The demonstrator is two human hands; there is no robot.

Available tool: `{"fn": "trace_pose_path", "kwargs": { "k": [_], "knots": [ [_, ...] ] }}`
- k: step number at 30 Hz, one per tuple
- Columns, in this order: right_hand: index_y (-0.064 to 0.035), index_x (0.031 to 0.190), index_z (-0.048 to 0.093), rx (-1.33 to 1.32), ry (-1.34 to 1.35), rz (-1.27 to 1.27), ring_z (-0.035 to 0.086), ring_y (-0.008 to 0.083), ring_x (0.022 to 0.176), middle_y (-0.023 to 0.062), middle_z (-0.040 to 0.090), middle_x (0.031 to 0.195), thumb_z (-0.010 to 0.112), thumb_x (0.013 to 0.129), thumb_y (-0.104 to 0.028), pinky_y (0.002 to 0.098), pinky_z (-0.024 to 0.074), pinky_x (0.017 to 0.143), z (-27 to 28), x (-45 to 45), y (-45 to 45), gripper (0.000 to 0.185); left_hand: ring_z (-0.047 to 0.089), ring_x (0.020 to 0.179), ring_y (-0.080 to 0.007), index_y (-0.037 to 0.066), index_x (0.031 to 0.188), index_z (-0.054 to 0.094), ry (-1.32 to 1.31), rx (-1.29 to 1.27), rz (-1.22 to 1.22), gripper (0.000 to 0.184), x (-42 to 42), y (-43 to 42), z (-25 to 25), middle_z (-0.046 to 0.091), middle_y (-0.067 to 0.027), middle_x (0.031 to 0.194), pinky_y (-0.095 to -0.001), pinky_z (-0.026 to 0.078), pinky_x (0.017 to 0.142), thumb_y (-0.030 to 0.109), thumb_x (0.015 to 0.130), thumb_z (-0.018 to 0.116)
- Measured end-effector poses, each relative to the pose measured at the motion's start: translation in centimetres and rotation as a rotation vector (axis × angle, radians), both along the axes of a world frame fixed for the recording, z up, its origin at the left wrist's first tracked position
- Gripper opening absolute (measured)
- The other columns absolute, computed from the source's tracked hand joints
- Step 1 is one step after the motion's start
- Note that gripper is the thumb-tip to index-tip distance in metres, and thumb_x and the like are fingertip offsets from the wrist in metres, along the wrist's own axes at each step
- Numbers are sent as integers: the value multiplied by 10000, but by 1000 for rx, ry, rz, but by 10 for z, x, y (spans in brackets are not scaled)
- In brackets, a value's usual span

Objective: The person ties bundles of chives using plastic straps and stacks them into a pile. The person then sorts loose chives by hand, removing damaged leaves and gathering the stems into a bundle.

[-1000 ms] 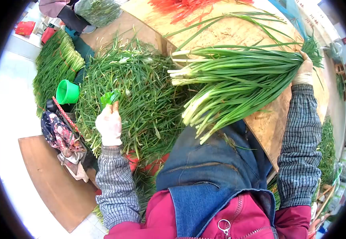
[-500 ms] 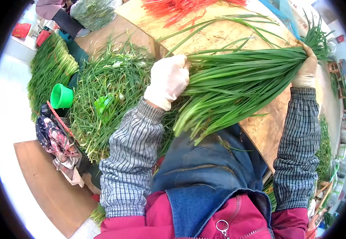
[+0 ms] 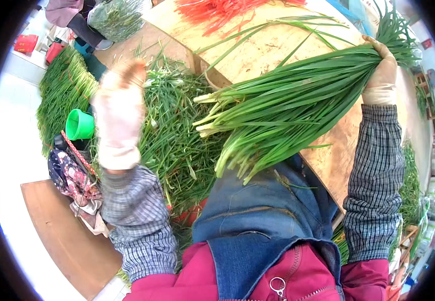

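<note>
A large bunch of long green stalks (image 3: 297, 93) with pale ends hangs over the wooden board and my lap. My right hand (image 3: 381, 67), in a thin light glove, is closed round its leafy end, and leaf tips stick out beyond it. My left hand (image 3: 120, 110), gloved too, is over the left part of a heap of loose green leaves (image 3: 177, 135), apart from the bunch. It is smeared by motion, so its fingers and anything in them cannot be made out.
Red strips (image 3: 217, 12) lie on the wooden board (image 3: 338, 165). At the left are a green cup (image 3: 80, 124), stacked stalks (image 3: 64, 95), floral cloth (image 3: 72, 173) and a brown panel (image 3: 67, 236). Another person's dark-clad leg (image 3: 86, 31) shows at the top left, beside a filled clear bag (image 3: 117, 20).
My left hand went from the green clump on the heap to the pale ends of the bunch, then back left over the heap. My right hand has kept hold and moved slightly up.
</note>
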State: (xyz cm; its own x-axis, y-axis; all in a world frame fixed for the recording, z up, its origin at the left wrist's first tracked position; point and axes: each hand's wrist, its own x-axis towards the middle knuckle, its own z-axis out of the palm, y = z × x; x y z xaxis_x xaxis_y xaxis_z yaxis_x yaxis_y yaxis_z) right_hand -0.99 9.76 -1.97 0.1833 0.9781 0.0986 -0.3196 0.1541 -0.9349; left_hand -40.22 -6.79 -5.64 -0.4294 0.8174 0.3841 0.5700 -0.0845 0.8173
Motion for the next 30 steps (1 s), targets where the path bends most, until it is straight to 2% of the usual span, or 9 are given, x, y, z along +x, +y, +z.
{"fn": "trace_pose_path", "kwargs": {
  "k": [1,2,5,10,14,21,25,27,30],
  "knots": [
    [52,961,559,-7,-23,-39,571,200,637,103,593,731,478,850,-99,288,492,616,2,-4,-1,204,563,776,-128,27,983,641,282,-82,-39,188,2,-4,-21,640,-66,913,-246,458,721,102,810,647],
    [52,963,558,-12,-47,-79,572,201,636,102,593,731,476,851,-99,288,494,618,3,-6,-2,206,562,781,-141,17,1014,624,290,-121,-177,243,16,-8,-29,622,-72,949,-246,460,717,94,786,662],
    [50,943,565,-4,-112,-54,575,200,640,101,598,738,474,847,-94,290,500,623,4,-4,-2,195,568,806,-150,17,1068,599,94,-258,-356,345,59,-2,-39,587,-87,982,-251,456,702,65,735,678],
    [32,877,587,-29,-89,-101,585,204,626,99,605,718,484,840,-106,298,503,603,2,-3,-4,177,557,736,-104,-30,914,652,26,-103,-678,193,56,31,-63,605,-58,861,-226,444,634,13,726,669],
    [28,826,631,-56,-7,-125,584,191,614,87,612,726,528,801,-99,286,495,585,-8,2,1,165,499,516,-51,-27,865,669,-595,-328,-517,123,63,17,-52,601,-5,759,-184,384,464,-10,743,662],
    [49,910,610,-72,-59,-128,591,201,626,94,613,717,504,830,-109,290,500,600,-12,9,2,206,495,503,-57,-6,907,653,-674,-213,-291,126,73,10,-67,616,-24,701,-178,378,447,-21,786,624],
    [52,904,619,-65,-44,-65,589,198,623,95,613,727,514,817,-97,286,499,596,-18,19,6,202,571,603,-112,-9,900,648,-92,58,-81,105,44,-15,-82,642,-47,734,-239,464,554,34,806,634],
    [50,870,633,-69,-11,-76,585,195,630,94,607,738,538,791,-79,287,496,592,-18,18,5,179,599,656,-146,-2,911,646,-132,20,143,109,16,-46,-72,659,-90,806,-258,479,597,47,818,618],
    [50,868,632,-53,42,-52,587,199,632,97,610,738,542,791,-79,290,497,592,-25,25,8,175,609,744,-217,2,929,636,310,-234,478,135,-78,-112,-93,639,-148,864,-301,479,671,50,812,587]
  ]
}}
